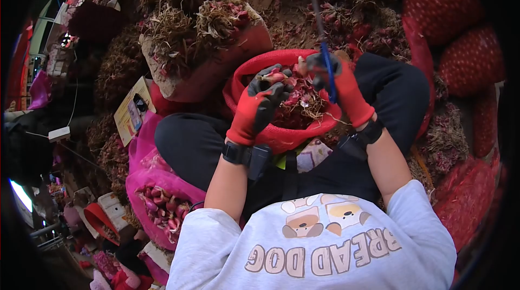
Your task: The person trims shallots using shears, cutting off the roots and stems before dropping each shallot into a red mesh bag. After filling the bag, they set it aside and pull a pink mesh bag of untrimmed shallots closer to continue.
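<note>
Plump red sacks [444,8] at right; at left, a yellowish card [128,118] and white box [59,134], perhaps a socket.

a littered brown floor [283,29] stretches ahead, while a bright white light [21,195] glows at far left.

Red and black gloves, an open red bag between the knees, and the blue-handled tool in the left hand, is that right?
No: the head view shows the blue-handled tool in the right hand, not the left hand. The rest stands: red and black gloves, open red bag between the knees.
</note>
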### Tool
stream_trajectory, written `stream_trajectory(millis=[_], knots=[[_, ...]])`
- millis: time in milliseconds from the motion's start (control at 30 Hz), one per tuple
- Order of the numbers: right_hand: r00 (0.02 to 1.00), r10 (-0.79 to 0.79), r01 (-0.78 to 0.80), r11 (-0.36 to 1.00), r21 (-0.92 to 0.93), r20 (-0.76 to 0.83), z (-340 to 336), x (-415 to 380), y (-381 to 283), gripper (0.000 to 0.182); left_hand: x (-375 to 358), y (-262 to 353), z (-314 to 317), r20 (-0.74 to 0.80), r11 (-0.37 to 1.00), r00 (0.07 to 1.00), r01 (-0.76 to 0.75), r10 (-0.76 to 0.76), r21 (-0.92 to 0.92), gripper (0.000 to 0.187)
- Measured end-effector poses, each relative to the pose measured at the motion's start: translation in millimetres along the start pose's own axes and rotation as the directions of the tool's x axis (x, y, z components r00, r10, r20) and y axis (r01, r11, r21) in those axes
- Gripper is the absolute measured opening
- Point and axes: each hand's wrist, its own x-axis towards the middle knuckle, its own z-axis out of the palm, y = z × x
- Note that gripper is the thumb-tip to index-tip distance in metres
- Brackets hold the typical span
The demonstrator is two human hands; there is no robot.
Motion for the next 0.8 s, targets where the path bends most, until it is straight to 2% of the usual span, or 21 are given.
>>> stream_trajectory(millis=[67,100,200,267,300,333,367,400,467,500,533,567,600,633,700,733,800], knots=[[0.994,-0.067,0.079,0.985,-0.152,0.085,22,-6,-6,0.03,2,-3,-2,0.007,0.992,1.0,-0.026,0.025,0.12,0.038],[0.997,-0.028,0.039,0.987,-0.153,0.068,28,-9,-3,0.027,1,-5,-4,0.008,0.983,0.999,-0.036,0.036,0.18,0.041],[0.995,0.027,-0.003,0.971,-0.241,0.098,28,-7,15,0.028,2,-11,-8,0.034,0.996,0.999,0.019,-0.022,0.088,0.038],[0.986,0.106,-0.079,0.976,-0.204,0.129,25,-7,13,0.03,-2,-8,0,0.019,0.942,1.0,-0.014,0.008,0.334,0.034],[0.978,0.148,-0.119,0.975,-0.187,0.148,25,-7,12,0.031,-3,-8,0,0.039,0.964,0.999,0.002,-0.013,0.265,0.032],[0.965,0.178,-0.166,0.983,-0.081,0.194,23,-6,9,0.032,-3,-7,1,0.06,0.981,0.998,0.021,-0.034,0.194,0.03],[0.948,0.204,-0.217,0.976,0.026,0.243,21,-5,3,0.033,1,-7,-5,0.122,0.994,0.989,0.088,-0.079,-0.07,0.029],[0.93,0.223,-0.27,0.954,0.13,0.292,20,-5,-2,0.034,4,-8,-12,0.194,0.931,0.975,0.167,-0.107,-0.324,0.027],[0.948,0.243,-0.265,0.961,0.082,0.206,19,-8,-9,0.033,7,-12,-35,0.346,0.809,0.929,0.302,-0.132,-0.505,0.031],[0.954,0.251,-0.263,0.963,0.058,0.162,18,-9,-10,0.034,8,-12,-37,0.374,0.723,0.918,0.35,-0.136,-0.596,0.032],[0.982,0.139,-0.124,0.984,-0.126,0.127,22,-10,-9,0.034,9,-12,-38,0.402,0.625,0.906,0.393,-0.136,-0.674,0.033],[0.993,0.018,0.017,0.951,-0.307,0.114,28,-12,-8,0.034,7,-15,-36,0.219,0.806,0.973,0.19,-0.077,-0.56,0.034],[0.987,-0.104,0.152,0.865,-0.477,0.125,32,-12,-7,0.035,4,-19,-27,0.046,0.926,0.998,-0.011,0.031,-0.378,0.034],[0.992,-0.049,0.107,0.82,-0.562,0.117,31,-12,-7,0.036,2,-19,-20,-0.102,0.971,0.979,-0.189,0.176,-0.146,0.035],[0.995,0.06,0.018,0.7,-0.714,0.083,30,-12,-7,0.036,2,-5,-12,-0.054,0.98,0.981,-0.191,0.188,-0.05,0.038],[0.997,0.039,0.016,0.762,-0.647,0.07,30,-12,-5,0.035,2,1,-7,-0.029,0.982,0.981,-0.191,0.19,-0.004,0.04],[0.999,0.001,0.018,0.867,-0.499,0.036,34,-12,-3,0.032,1,7,7,-0.073,0.948,0.978,-0.169,0.196,0.271,0.043]])
